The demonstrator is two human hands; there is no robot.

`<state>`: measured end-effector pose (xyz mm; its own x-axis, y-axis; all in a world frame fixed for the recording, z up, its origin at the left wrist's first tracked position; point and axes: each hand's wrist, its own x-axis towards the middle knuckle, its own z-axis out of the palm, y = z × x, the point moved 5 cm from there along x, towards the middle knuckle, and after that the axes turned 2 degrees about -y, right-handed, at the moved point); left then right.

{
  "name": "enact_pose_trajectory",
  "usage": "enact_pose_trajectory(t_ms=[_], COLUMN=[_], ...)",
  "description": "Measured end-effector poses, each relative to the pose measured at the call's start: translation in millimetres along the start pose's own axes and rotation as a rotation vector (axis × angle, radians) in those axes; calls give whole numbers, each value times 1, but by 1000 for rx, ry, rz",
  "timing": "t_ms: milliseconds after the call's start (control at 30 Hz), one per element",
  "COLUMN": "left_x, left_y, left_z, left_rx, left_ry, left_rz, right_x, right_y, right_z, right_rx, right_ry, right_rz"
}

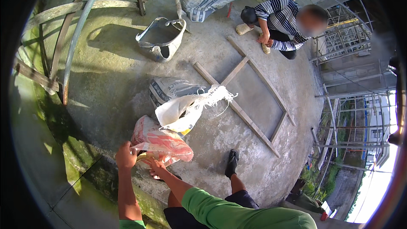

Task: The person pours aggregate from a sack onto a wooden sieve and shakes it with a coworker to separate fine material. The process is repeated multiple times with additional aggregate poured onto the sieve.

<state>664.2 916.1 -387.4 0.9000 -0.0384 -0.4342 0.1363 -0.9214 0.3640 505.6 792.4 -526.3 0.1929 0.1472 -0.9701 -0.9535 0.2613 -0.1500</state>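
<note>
A red-and-white woven sack slumps on the concrete in front of me, its mouth toward my hands. My left hand is closed on the left edge of the mouth. With its fingers bent, my right hand grips the near edge of the same sack. Between the hands the opening shows a yellowish-brown strip and a dark gap; what lies inside I cannot make out. Just beyond stands an open white sack with a frayed rim. It leans against a grey-and-white printed sack.
A wooden frame lies on the floor at centre right. Farther off are a cut-open tub, a shovel and another printed sack. A person in a striped top crouches at the far right. A curved pipe rises at left.
</note>
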Motion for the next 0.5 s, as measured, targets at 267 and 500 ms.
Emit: enact_pose_trajectory(t_ms=[267, 500], left_x=[14, 15], left_y=[-6, 16], left_z=[25, 14], left_rx=[135, 166], left_ry=[-162, -259], left_rz=[56, 32], right_x=[-35, 59], right_y=[-49, 17], right_z=[32, 12], right_rx=[197, 245], right_ry=[63, 46], right_rz=[41, -127])
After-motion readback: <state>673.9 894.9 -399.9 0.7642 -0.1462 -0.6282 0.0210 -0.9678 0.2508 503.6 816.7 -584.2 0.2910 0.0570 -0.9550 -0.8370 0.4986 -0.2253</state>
